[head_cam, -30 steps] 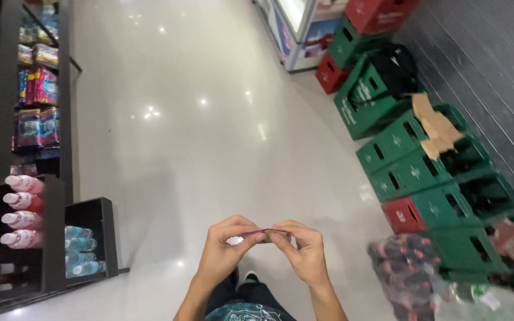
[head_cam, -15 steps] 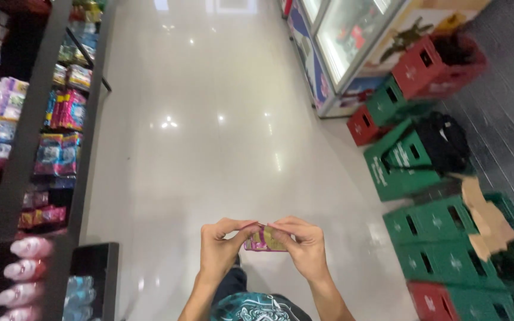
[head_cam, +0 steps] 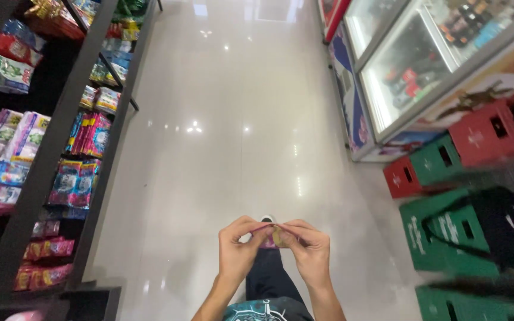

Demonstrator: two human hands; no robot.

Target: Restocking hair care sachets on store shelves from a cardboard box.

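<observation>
small packet (head_cam: pixel 273 238), perhaps pink | pinched by left hand (head_cam: pixel 239 246) and right hand (head_cam: pixel 309 249)

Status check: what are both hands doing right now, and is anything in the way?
Left hand and right hand pinch one small pink-and-tan packet between them. Glossy white floor ahead, nothing in the way.

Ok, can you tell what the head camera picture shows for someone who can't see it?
Two hands, the left hand and right hand, pinch a small pink-and-tan packet together over a shiny pale floor. Shelves of colourful snack packs line the left of the aisle; glass-door coolers and green and red crates line the right.
</observation>
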